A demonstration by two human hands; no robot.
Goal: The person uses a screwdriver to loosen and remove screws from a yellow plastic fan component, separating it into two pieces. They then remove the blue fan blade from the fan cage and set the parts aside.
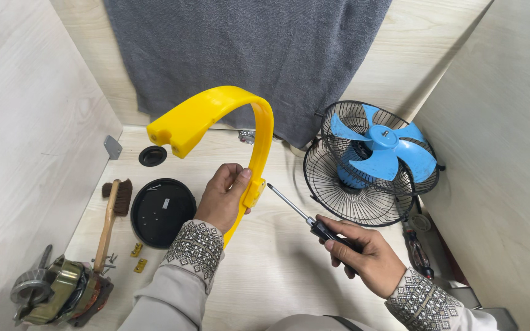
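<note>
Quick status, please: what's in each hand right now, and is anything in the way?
Left hand shut on yellow bracket. Right hand shut on screwdriver, tip at the bracket's side. Fan close on the right, apart from both; path unobstructed.

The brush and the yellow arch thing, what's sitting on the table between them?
In the head view, a round black dish lies flat between the wooden brush and the yellow arch, with the left hand just beyond it.

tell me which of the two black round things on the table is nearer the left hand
The large black round base plate, lying just left of the left hand. The small black ring sits farther back, under the end of the yellow bracket.
</note>
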